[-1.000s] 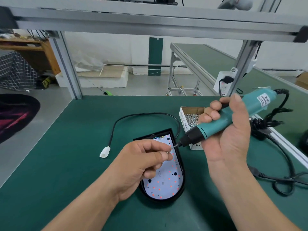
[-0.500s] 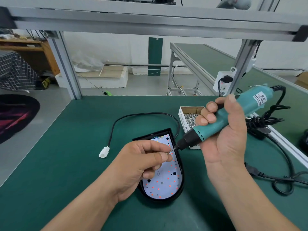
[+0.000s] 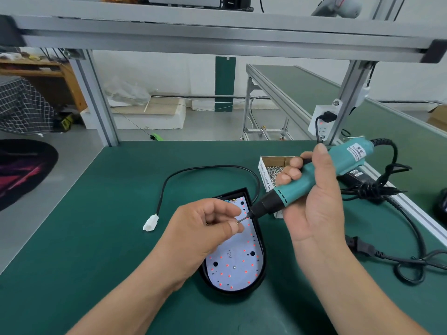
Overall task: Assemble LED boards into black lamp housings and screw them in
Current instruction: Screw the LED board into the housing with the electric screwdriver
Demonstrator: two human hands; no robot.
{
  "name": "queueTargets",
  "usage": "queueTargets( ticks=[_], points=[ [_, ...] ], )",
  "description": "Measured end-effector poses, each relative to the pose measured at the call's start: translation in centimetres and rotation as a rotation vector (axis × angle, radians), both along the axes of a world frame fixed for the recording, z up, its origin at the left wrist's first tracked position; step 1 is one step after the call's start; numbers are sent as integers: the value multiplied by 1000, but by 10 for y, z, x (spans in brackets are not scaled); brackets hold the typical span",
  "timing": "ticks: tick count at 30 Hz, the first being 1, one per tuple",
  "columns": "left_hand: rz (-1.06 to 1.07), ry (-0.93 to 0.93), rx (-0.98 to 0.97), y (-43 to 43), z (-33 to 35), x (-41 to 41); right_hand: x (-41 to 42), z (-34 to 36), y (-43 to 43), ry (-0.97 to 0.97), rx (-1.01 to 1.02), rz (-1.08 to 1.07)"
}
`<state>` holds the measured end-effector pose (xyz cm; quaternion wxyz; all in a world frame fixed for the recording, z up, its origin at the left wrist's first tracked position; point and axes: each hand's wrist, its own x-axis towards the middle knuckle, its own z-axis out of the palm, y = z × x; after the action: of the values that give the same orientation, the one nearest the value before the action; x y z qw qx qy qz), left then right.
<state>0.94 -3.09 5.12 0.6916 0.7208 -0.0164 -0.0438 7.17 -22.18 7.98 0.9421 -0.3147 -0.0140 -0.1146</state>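
My left hand (image 3: 205,228), angled in from lower left, pinches a screw (image 3: 237,222) in its grip at the bit tip. My right hand (image 3: 314,204) wraps its grip round the teal electric screwdriver (image 3: 321,170), slanted down-left above the LED board (image 3: 238,262) seated in the black lamp housing (image 3: 263,257), mid-frame on the table (image 3: 108,213).

**Green counter and what it carries**

The green-matted counter (image 3: 96,238) fills the lower frame. Near centre lies a black lamp housing (image 3: 264,262). Its black cable (image 3: 193,168) loops up and left to a white connector (image 3: 150,222). Right of centre stands an open box of screws (image 3: 264,174), and black power cords (image 3: 361,245) sprawl at the right.
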Motion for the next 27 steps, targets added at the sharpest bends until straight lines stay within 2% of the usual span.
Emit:
queueTargets(
  ticks=[5, 18, 27],
  points=[
    [55, -38, 113, -1, -4, 1, 1, -3, 2, -20, -60, -21],
    [30, 3, 51, -4, 0, 0, 6, -9, -1, 66, 47, -19],
    [36, -25, 71, -4, -1, -1, 6, -7, -1, 60, 19, -7]
  ],
)
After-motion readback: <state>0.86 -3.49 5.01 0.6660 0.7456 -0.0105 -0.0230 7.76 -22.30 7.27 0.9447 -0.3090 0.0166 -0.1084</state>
